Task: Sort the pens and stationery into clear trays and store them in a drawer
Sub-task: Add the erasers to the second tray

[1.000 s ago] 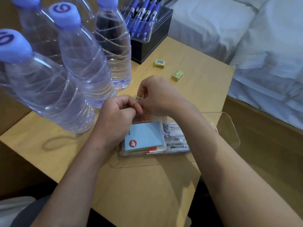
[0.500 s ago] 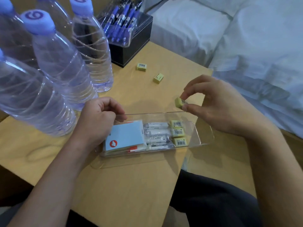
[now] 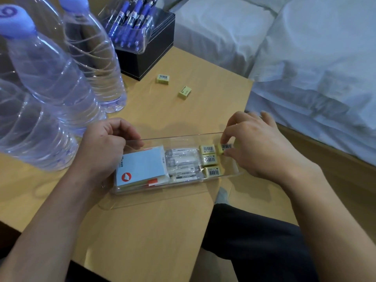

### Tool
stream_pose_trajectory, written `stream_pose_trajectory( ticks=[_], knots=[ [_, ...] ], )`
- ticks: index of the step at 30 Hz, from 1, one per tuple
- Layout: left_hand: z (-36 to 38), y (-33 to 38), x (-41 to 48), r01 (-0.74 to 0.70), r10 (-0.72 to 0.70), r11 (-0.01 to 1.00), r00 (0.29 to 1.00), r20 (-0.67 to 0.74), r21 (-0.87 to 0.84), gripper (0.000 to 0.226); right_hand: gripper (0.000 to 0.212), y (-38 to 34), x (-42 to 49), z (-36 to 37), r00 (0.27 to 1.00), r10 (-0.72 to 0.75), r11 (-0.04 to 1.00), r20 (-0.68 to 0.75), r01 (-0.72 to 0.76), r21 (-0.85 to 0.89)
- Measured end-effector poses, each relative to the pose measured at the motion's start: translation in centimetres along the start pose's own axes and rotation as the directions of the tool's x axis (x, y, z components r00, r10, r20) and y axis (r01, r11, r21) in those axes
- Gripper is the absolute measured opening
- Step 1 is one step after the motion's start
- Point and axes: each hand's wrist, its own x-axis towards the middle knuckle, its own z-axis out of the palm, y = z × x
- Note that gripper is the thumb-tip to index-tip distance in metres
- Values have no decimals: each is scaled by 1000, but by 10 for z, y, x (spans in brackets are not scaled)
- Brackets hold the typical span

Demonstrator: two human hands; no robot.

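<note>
The tray (image 3: 179,137) was formed of glossy clear plastic; the tabletop (image 3: 154,231) was finished in smooth matt wood; the bedding (image 3: 315,68) was creased white cloth.

Left hand (image 3: 103,148) and right hand (image 3: 260,147): bare. Left forearm (image 3: 50,220) and right forearm (image 3: 325,210): uncovered from wrist to frame edge. Lower body: dark fabric (image 3: 256,241), near-black and matte with soft folds, covers lap and thigh. A second dark patch (image 3: 89,271) shows under the left forearm. Pale grey shape (image 3: 222,195) at the fabric's upper edge: foot or sock, cannot tell.
</note>
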Motion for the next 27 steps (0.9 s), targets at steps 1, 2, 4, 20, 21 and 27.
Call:
stream_pose_trajectory(
  ticks=[1,2,4,20,21,27],
  knots=[
    [0,0,0,2,-2,1000,1000,0,-4,42,17,-1,1,1,1000,3,1000,5,-3,-2],
    [-1,0,0,3,-3,1000,1000,0,-6,43,18,-3,2,2,1000,6,1000,9,-6,-8],
    [-1,0,0,3,-3,1000,1000,4,-4,44,19,-5,4,4,1000,9,1000,11,-8,-20],
    [-1,-1,-1,-22,22,1000,1000,-12,-3,46,19,-23,76,-7,964,0,947,-265,85,309],
    [-1,-2,-1,-28,28,1000,1000,-8,-2,47,26,-25,88,-4,975,5,949,-223,65,309],
    [-4,-3,0,-40,40,999,999,15,-16,47,55,-43,127,13,997,33,949,-67,-10,314]
  ],
)
